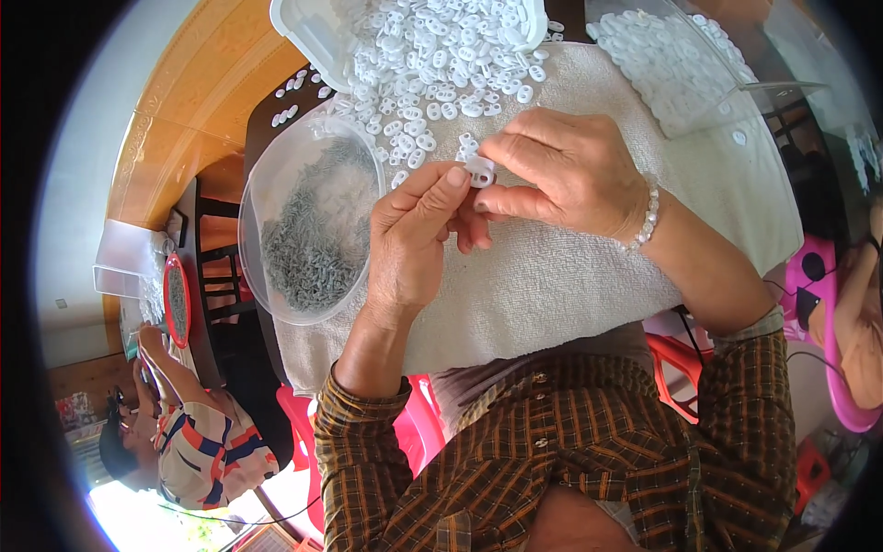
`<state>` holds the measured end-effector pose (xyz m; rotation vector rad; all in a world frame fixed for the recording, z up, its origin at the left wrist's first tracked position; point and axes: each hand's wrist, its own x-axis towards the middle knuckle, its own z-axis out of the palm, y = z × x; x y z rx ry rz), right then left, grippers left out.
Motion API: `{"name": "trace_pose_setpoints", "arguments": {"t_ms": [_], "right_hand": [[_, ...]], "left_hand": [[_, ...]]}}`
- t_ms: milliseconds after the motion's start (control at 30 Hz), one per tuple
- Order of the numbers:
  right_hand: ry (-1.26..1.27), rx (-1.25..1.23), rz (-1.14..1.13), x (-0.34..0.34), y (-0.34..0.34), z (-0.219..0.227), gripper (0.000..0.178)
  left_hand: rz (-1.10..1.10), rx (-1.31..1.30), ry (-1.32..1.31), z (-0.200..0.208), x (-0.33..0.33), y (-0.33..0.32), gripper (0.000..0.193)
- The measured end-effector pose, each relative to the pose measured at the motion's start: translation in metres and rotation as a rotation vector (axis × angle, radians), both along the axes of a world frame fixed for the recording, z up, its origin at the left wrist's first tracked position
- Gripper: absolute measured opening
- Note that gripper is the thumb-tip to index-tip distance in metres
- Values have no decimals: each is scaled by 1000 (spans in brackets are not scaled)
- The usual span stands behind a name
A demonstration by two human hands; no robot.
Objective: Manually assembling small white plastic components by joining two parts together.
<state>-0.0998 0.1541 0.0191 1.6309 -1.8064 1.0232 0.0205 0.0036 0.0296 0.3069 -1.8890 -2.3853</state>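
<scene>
A small white oval plastic piece with holes (480, 172) is held up over the towel, at the middle of the view. My left hand (411, 230) pinches it between thumb and fingers from the left. From the right, my right hand (568, 175) closes its thumb and index finger on the same piece. Just behind my hands, a few loose white pieces (468, 145) lie on the towel. Beside my left hand stands a round clear tub (250, 239) partly filled with small grey metal parts (313, 262), too fine to name surely.
A white bin (308, 41) lies tipped, its heap of white oval pieces (437, 55) spilling onto the beige towel (570, 285). A clear box (676, 78) of white pieces stands back right. Another person (189, 423) works at far left near a red tray (176, 299); a pink chair (832, 340) stands right.
</scene>
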Motion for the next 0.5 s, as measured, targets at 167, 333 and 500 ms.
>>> {"name": "trace_pose_setpoints", "arguments": {"t_ms": [167,333,500], "right_hand": [[54,-7,0,0,-1,1,34],[93,-20,32,-3,2,4,36],[115,-21,43,-4,3,6,36]], "left_hand": [[-8,-75,32,-2,0,-1,28],[52,-70,61,1,0,3,30],[23,-42,105,-5,2,0,22]]}}
